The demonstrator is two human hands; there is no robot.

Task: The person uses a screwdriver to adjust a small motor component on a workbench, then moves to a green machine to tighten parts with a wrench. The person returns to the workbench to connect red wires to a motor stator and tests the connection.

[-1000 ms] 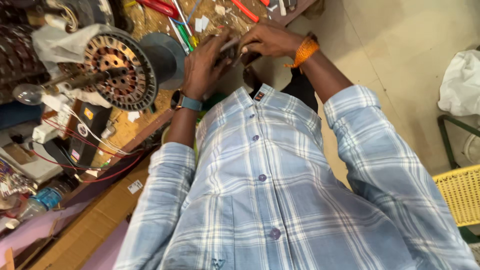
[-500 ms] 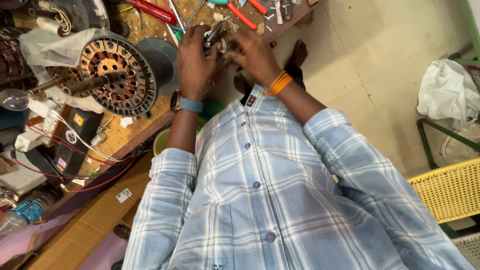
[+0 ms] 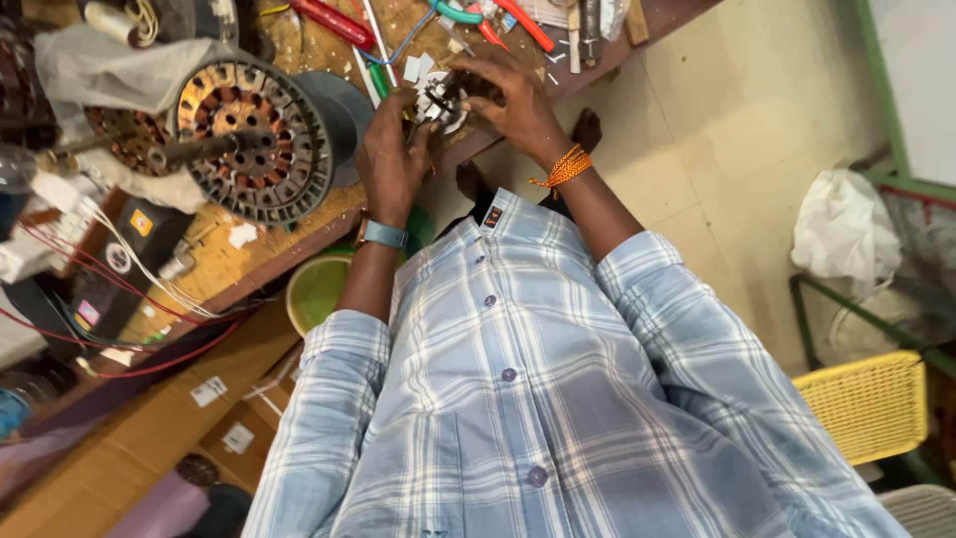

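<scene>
Both hands, left hand (image 3: 390, 159) and right hand (image 3: 513, 100), had shifted rightward from the ribbed copper-wound stator (image 3: 254, 139), fingers closed around a small metal part (image 3: 440, 98).

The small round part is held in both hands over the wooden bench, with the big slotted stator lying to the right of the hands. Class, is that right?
Not quite. In the head view the small round part is held by the left hand and right hand over the wooden bench, but the stator lies to their left.

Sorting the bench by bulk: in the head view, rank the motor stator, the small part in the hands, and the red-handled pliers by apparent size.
1. motor stator, largest.
2. red-handled pliers, partly cut off, so unsure against the next.
3. small part, mostly hidden by the left hand and right hand.
</scene>
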